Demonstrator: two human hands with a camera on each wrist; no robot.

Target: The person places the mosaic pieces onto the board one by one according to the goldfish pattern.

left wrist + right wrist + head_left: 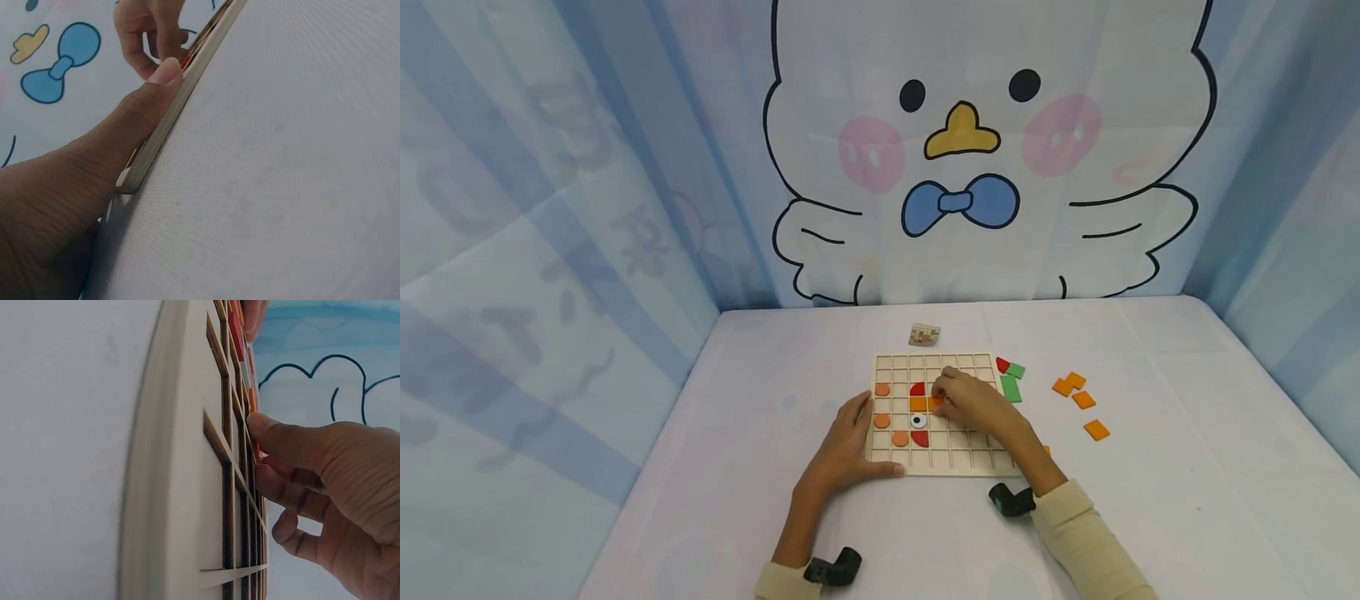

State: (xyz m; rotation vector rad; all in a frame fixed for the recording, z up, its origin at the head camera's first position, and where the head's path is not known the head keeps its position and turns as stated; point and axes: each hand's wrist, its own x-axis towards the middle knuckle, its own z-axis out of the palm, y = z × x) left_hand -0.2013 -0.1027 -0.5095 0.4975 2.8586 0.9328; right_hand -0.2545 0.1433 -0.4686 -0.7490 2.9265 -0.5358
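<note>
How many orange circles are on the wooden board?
3. All sit near the board's left side: one orange circle highest, one below it, one lower and further right. The right hand may hide more.

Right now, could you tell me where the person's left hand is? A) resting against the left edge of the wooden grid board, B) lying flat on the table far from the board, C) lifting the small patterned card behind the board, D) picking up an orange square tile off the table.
A: the left hand rests against the left edge of the wooden grid board, thumb along its near edge.
</note>
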